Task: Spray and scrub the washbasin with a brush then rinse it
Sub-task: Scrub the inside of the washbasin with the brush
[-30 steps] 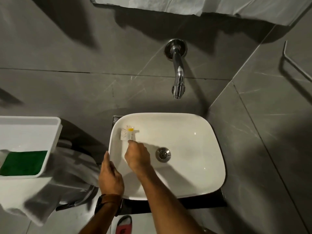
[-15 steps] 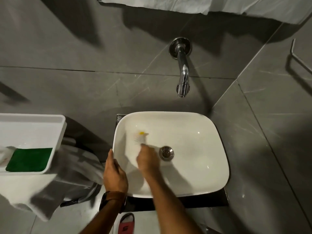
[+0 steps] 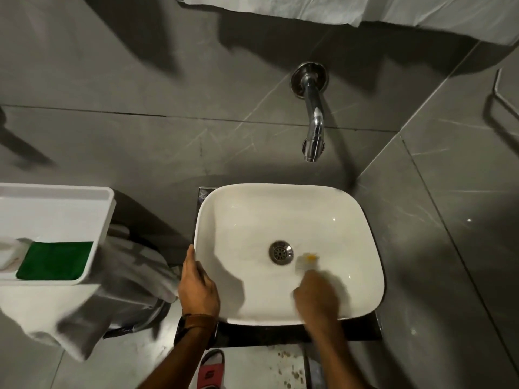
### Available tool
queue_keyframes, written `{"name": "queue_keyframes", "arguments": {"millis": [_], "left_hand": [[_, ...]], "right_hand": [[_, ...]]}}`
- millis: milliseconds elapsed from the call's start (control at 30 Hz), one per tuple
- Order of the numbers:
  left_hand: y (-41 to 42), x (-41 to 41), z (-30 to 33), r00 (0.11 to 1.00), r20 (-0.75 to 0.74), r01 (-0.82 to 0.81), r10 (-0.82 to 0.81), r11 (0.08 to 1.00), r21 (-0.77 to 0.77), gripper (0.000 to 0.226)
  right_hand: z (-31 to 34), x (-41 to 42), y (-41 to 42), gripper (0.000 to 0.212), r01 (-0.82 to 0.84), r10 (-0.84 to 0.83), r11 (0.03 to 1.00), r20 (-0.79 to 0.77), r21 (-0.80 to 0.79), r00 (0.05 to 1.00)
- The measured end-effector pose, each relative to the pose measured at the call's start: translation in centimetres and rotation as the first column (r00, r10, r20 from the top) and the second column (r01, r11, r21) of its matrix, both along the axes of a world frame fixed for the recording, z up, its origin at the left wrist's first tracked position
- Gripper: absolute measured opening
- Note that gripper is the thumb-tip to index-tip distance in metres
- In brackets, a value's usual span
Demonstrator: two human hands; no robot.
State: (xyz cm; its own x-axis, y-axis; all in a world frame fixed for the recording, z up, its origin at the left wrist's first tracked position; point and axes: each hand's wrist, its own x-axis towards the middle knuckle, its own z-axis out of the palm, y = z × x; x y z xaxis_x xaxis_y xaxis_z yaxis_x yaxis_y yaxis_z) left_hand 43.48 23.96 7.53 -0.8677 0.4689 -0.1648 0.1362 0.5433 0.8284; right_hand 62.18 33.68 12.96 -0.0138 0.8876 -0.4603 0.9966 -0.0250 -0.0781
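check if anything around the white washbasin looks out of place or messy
Nothing in the white ceramic washbasin itself looks wrong. Two things stand out: brownish specks on the grey floor tile below its front edge, and a crumpled grey-white cloth slumped left of it, beside the left hand.

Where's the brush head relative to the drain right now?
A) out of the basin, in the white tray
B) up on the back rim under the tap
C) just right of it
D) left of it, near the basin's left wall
C: the blurred brush, held in the right hand, sits just right of the drain inside the washbasin.
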Motion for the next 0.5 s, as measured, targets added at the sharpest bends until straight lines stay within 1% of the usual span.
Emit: {"name": "queue_keyframes", "arguments": {"millis": [67,100,133,167,200,267,300,333,400,433,500], "left_hand": [[0.0,0.0,0.2,1.0,-0.011,0.01,-0.01,1.0,0.002,0.049],[0.0,0.0,0.3,1.0,-0.022,0.019,-0.019,1.0,0.0,0.051],[0.0,0.0,0.3,0.999,-0.022,0.03,-0.03,1.0,0.005,0.056],[0.0,0.0,0.3,0.999,-0.009,0.033,-0.032,0.999,0.021,0.059],[-0.1,0.1,0.2,1.0,0.006,0.027,-0.028,0.999,0.036,0.057],[-0.1,0.0,-0.2,1.0,-0.002,0.01,-0.01,1.0,0.023,0.048],[-0.1,0.0,-0.4,1.0,-0.015,0.004,-0.003,1.0,0.004,0.047],[-0.1,-0.1,-0.7,1.0,-0.027,0.001,-0.001,1.0,-0.006,0.046],[0.0,-0.2,-1.0,0.999,-0.041,-0.006,0.005,1.0,-0.018,0.046],[0.0,-0.2,-1.0,0.999,-0.049,-0.008,0.006,1.0,-0.025,0.046],[0.0,-0.2,-1.1,0.999,-0.049,-0.006,0.005,0.999,-0.032,0.046]], "right_hand": [[0.0,-5.1,-4.5,0.026,-0.148,0.129,0.979,-0.141,-0.139,0.982],[0.3,-7.8,-6.1,0.025,-0.231,0.194,0.96,-0.22,-0.156,0.956],[0.5,-10.0,-6.8,0.024,-0.294,0.251,0.947,-0.278,-0.128,0.927],[0.4,-11.7,-6.3,0.023,-0.34,0.304,0.938,-0.307,-0.072,0.902],[0.1,-12.7,-4.8,0.026,-0.368,0.341,0.93,-0.316,-0.026,0.885],[-0.5,-12.8,0.2,0.042,-0.38,0.36,0.925,-0.326,0.001,0.874],[-0.9,-12.0,2.7,0.048,-0.355,0.339,0.935,-0.315,0.006,0.886],[-1.3,-10.7,4.9,0.049,-0.29,0.285,0.957,-0.298,0.027,0.911],[-2.7,-7.2,8.2,0.048,-0.065,0.102,0.989,-0.289,0.136,0.952],[-3.2,-5.1,9.2,0.047,0.083,-0.023,0.977,-0.29,0.195,0.957],[-3.7,-1.0,9.7,0.049,0.362,-0.278,0.898,-0.316,0.249,0.907]]}}
